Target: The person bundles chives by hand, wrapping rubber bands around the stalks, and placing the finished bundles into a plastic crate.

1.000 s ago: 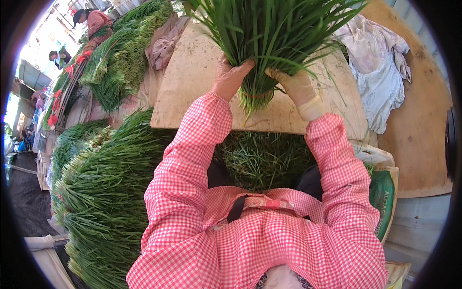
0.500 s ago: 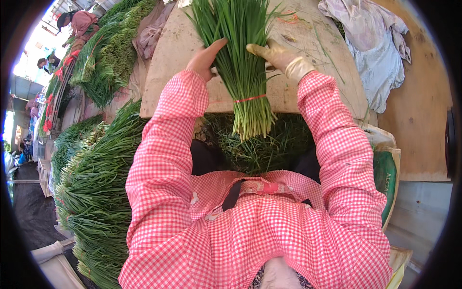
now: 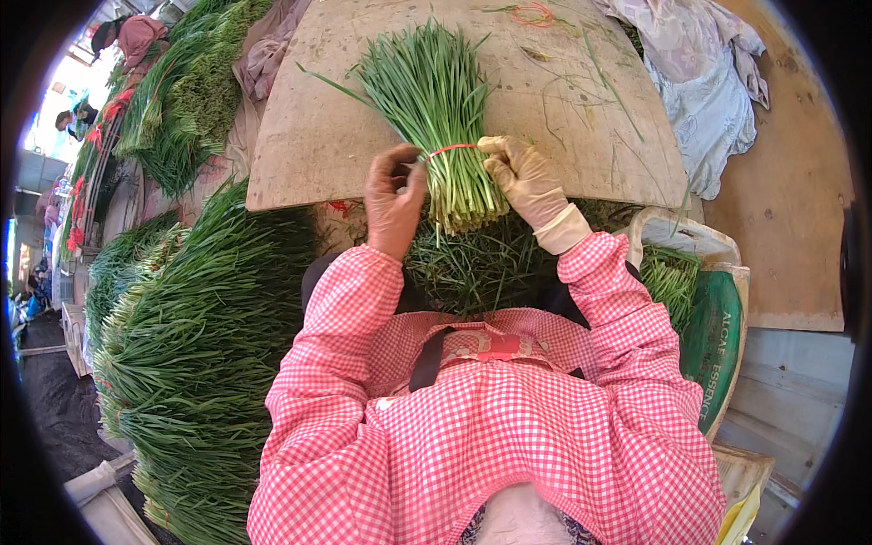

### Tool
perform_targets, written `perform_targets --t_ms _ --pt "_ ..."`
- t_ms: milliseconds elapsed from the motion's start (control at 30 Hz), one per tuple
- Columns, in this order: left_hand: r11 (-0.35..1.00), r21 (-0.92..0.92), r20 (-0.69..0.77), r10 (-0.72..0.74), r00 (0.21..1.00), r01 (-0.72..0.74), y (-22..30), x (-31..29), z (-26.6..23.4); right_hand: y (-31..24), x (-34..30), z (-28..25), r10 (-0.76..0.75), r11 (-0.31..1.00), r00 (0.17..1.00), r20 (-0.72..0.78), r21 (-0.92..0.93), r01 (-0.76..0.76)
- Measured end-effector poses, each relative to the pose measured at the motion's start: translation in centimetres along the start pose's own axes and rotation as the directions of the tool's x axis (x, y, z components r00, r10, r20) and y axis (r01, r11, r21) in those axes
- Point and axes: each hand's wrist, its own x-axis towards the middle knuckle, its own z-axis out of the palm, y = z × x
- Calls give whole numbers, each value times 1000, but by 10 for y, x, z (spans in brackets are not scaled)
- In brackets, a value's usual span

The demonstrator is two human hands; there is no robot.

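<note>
Your bare left hand [image 3: 395,195] sits at nine o'clock of the green bundle [image 3: 445,100], fingers curled and thumb bent in toward the red band [image 3: 451,148]; you cannot tell from here whether it pinches anything. Your gloved right hand [image 3: 527,177], at three o'clock of the bundle, has its fingers drawn in against the other end of the band, though whether they grip the band or only press the stalks is unclear. The bundle is straight ahead of you at twelve o'clock, over the wooden surface [image 3: 300,154], its leaf tips pointing between eleven and twelve and its pale cut ends facing you, reaching past the near edge. Loose dark-green leaves [image 3: 477,272] lie below that edge, between it and your checked apron. On the surface, toward half past twelve, are loose red bands [image 3: 531,14]. A pale crumpled cloth [image 3: 704,104] is at one o'clock, and a green sack [image 3: 722,336] is between two and three. Between nine and ten, a tall heap of greens [image 3: 191,354] stands near your left sleeve; farther off, around half past ten, a person in a reddish top [image 3: 141,41] bends beside another heap [image 3: 186,104].
</note>
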Motion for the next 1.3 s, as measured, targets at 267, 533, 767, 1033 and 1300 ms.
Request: perform_targets --t_ms 267,533,767,1033,1300 --pt "879 462 200 28 979 -119 -9 0 13 20 2 7 155 975 976 153 133 -176" --pt "899 434 220 -168 961 58 5 4 4 -23 -9 -41 -47 682 464 885 368 -632" --pt "902 431 246 -102 964 -15 1 8 9 -57 -23 -1 78 870 918 388 424 -253" --pt "894 447 256 -82 963 -43 2 6 8 -34 -23 9 329 936 887 325 9 -351" --pt "905 425 282 -140 949 7 8 6 10 -41 -22 9 362 873 894 265 -432 -226"
